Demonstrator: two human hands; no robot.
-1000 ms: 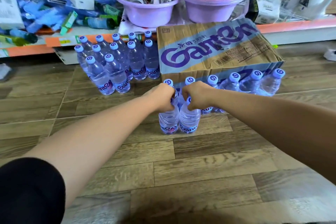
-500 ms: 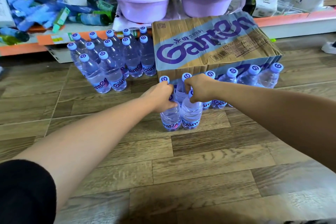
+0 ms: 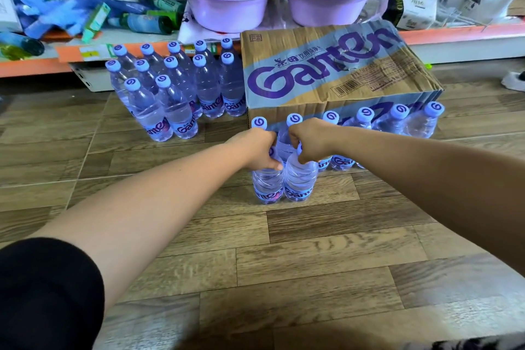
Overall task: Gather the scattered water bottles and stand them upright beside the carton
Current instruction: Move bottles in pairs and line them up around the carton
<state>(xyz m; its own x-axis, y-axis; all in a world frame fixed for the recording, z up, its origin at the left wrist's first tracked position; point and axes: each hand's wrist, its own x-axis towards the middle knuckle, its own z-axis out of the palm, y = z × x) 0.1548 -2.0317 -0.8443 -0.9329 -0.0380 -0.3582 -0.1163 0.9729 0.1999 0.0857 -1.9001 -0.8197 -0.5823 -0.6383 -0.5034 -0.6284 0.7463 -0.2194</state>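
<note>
The left hand [image 3: 257, 150] is curled round the neck of a water bottle [image 3: 267, 185], and the right hand [image 3: 311, 140] is curled in the same way round the neck of a second bottle [image 3: 300, 182]. Both fists cover the caps almost fully, so only a small purple part shows under each one. The fingers themselves are mostly hidden behind the backs of the hands.

The two bottles are upright and touch each other side by side. Their bases are at the wooden floor [image 3: 312, 250], but I cannot tell if they rest on it fully. They are just in front of the near left corner of the carton [image 3: 326, 71].

Behind the hands, a row of bottles [image 3: 392, 122] stands along the front of the carton. The arms hide the lower parts of some of them, and the first ones show little more than their caps. To the left of the carton, a group of bottles [image 3: 181, 85] stands upright, close together. The back ones are partly covered by the front ones.

Further back, the low shelf [image 3: 28, 67] holds purple basins [image 3: 224, 8] and mixed packets, blurred and cut off at the top edge. A black sleeve [image 3: 42, 293] is cut off at the lower left corner.
</note>
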